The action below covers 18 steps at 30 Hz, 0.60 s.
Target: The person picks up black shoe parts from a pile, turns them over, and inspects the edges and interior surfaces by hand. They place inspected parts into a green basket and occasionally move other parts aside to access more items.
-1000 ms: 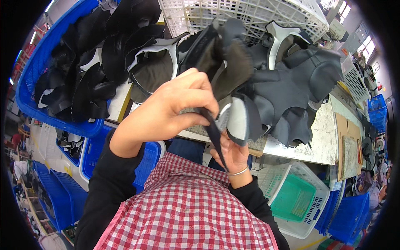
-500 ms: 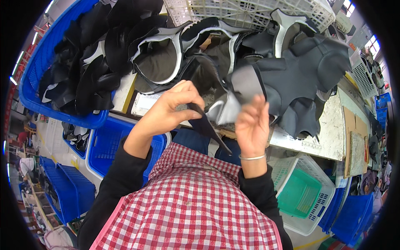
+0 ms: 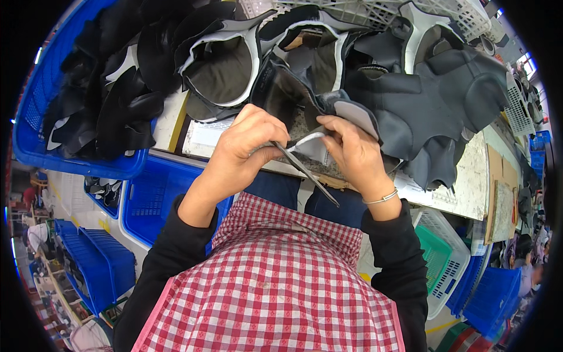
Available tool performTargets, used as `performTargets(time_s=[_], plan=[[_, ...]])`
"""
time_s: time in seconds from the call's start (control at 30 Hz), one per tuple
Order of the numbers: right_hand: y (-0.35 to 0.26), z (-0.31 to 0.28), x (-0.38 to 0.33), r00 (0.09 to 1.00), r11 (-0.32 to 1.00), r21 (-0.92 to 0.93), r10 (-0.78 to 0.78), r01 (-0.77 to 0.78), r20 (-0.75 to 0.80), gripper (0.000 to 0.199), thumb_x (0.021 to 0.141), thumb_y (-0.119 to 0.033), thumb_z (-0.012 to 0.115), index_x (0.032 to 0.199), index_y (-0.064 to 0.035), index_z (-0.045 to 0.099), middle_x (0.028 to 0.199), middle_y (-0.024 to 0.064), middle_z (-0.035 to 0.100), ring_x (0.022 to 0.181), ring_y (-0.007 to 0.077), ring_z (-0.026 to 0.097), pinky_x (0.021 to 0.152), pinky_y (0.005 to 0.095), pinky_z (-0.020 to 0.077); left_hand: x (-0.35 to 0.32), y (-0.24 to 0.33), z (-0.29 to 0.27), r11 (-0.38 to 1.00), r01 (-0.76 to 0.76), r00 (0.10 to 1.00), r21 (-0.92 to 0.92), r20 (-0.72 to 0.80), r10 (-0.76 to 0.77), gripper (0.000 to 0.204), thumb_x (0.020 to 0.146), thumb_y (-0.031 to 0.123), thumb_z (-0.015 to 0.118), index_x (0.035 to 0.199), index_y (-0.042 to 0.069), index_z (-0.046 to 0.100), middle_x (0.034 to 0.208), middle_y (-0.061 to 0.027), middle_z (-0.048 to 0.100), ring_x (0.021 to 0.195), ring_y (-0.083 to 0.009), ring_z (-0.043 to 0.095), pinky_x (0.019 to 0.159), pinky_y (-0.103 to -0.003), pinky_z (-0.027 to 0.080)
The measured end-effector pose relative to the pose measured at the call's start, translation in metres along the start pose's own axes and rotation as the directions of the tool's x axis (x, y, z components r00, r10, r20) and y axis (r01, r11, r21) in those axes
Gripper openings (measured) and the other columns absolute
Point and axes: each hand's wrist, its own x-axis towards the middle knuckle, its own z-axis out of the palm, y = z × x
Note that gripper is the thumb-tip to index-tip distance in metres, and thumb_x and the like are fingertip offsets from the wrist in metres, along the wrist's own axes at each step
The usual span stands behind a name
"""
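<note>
My left hand (image 3: 243,146) is closed, thumb against fingers, on a thin dark flat piece (image 3: 309,175) seen nearly edge-on, its free end slanting down toward my apron. Close beside it, my right hand (image 3: 359,158) pinches the edge of a black shoe upper (image 3: 300,91) with light grey lining; a white flap (image 3: 314,146) shows between the two hands. The flat piece lies against or very near that flap; I cannot tell whether they touch. To the right spreads a stack of dark grey uppers (image 3: 416,108). Behind my left hand, another upper (image 3: 226,70) stands with its white-edged opening toward me.
A blue basket (image 3: 76,167) heaped with black pieces stands at the left, with another blue crate (image 3: 155,202) below it. White crates stand behind the table (image 3: 463,199) and at the lower right (image 3: 448,287), the latter holding a green basket (image 3: 431,252).
My right hand has moved up to the upper and closed on its edge, where before it was blurred with fingers raised. The dark piece in my left hand has turned more edge-on.
</note>
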Motion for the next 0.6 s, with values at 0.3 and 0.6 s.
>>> performTargets(time_s=[0.3, 0.6], plan=[[0.012, -0.001, 0.013, 0.992, 0.991, -0.051, -0.119, 0.121, 0.038, 0.03, 0.082, 0.005, 0.068, 0.11, -0.0033, 0.065, 0.106, 0.009, 0.074, 0.096, 0.027, 0.074, 0.082, 0.0338, 0.0613, 0.004, -0.004, -0.002, 1.0, -0.015, 1.0, 0.015, 0.005, 0.015, 0.032, 0.065, -0.013, 0.073, 0.09, 0.004, 0.065, 0.092, -0.0055, 0.066, 0.093, -0.0249, 0.059, 0.081, -0.036, 0.048], [-0.002, -0.025, 0.029, 0.961, 0.973, 0.121, 0.169, -0.199, 0.217, 0.023, 0.09, 0.003, 0.068, 0.112, -0.0031, 0.07, 0.097, 0.0088, 0.074, 0.071, 0.0179, 0.069, 0.065, 0.0285, 0.0569, 0.022, -0.023, -0.034, 0.998, -0.044, 0.996, -0.042, 0.082, 0.048, 0.024, 0.072, -0.007, 0.076, 0.091, 0.005, 0.067, 0.091, -0.0033, 0.063, 0.087, -0.0207, 0.058, 0.073, -0.032, 0.047]])
